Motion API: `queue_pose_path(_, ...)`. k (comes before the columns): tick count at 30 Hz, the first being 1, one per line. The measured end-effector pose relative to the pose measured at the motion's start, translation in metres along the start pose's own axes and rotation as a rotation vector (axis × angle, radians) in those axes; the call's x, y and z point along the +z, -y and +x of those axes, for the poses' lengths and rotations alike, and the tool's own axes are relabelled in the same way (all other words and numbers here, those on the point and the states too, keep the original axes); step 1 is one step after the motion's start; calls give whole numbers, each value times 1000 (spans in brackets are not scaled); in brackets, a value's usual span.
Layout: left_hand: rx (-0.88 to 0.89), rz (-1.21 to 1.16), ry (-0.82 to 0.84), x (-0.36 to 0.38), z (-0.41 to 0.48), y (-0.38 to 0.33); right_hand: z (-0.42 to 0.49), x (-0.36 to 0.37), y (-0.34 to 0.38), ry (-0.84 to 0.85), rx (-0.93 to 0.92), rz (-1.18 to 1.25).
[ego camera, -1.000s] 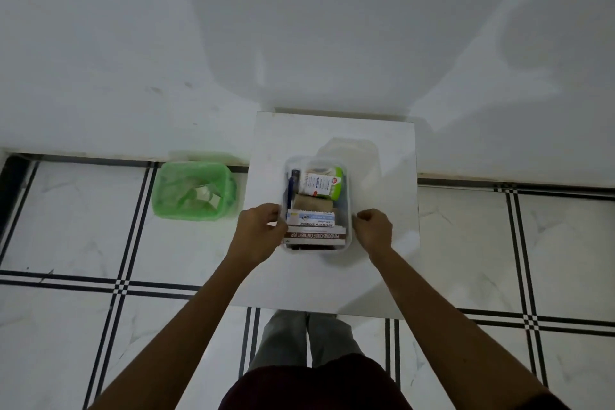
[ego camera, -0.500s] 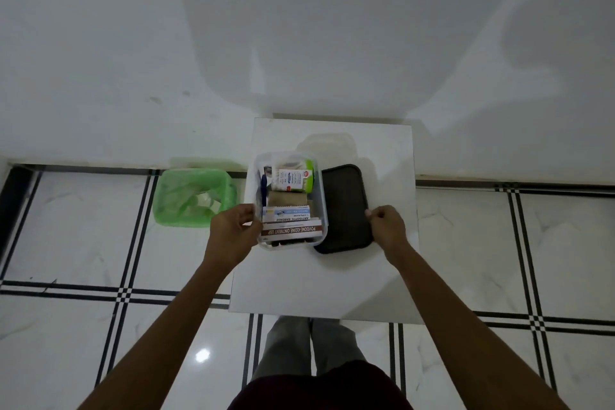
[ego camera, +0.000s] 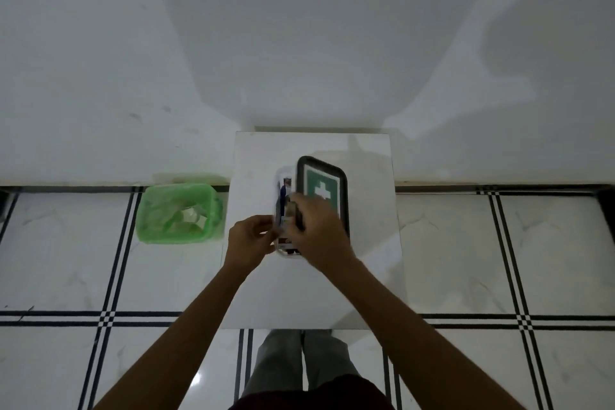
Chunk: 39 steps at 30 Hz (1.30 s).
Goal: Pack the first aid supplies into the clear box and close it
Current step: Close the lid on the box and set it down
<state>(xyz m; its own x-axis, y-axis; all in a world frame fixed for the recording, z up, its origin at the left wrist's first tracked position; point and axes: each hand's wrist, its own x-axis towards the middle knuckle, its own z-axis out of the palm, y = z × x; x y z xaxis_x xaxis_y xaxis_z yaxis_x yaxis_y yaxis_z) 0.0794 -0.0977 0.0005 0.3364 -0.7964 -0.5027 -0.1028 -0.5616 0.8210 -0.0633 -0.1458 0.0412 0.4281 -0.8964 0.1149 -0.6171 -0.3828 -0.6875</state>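
Observation:
The clear box (ego camera: 283, 183) stands on the small white table (ego camera: 366, 243), packed with first aid supplies; only its left strip shows. A black-rimmed lid (ego camera: 322, 190) with a green panel and white cross covers the box's right part, tilted over it. My right hand (ego camera: 319, 230) grips the lid at its near edge. My left hand (ego camera: 251, 238) holds the box's near left corner. Most of the supplies are hidden under the lid and my hands.
A green bin (ego camera: 176, 213) with a liner and scraps of paper stands on the tiled floor left of the table. A white wall rises just behind the table. My legs show below the table's near edge.
The lid lay upside down on the table right of the box. My right hand has picked it up, turned it cross side up and brought it left over the box.

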Motion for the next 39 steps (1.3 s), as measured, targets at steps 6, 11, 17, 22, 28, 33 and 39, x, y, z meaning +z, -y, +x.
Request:
queue_pose_path(6, -82, -177, 13, -17, 5, -2, -12, 58, -5, 45, -84, -115)
queue_pose_path(11, -42, -113, -8, -10, 10, -10, -7, 44, -8, -67, 26, 72)
queue_pose_path(17, 131, 56, -211, 15, 4, -2, -15, 19, -55, -247, 478, -77)
queue_pose_path(22, 188, 86, -313, 26, 0, -1, -10, 32, -66, -214, 443, 49)
queue_pose_path(28, 209, 119, -354, 35, 2, 5, 1, 43, -63, -342, 496, 53)
queue_pose_path(33, 235, 210, -387, 44, -1, 7, -3, 43, -64, -387, 527, 10)
queue_pose_path(39, 254, 279, -363, 46, -1, 13, -9, 46, -67, -374, 532, 1)
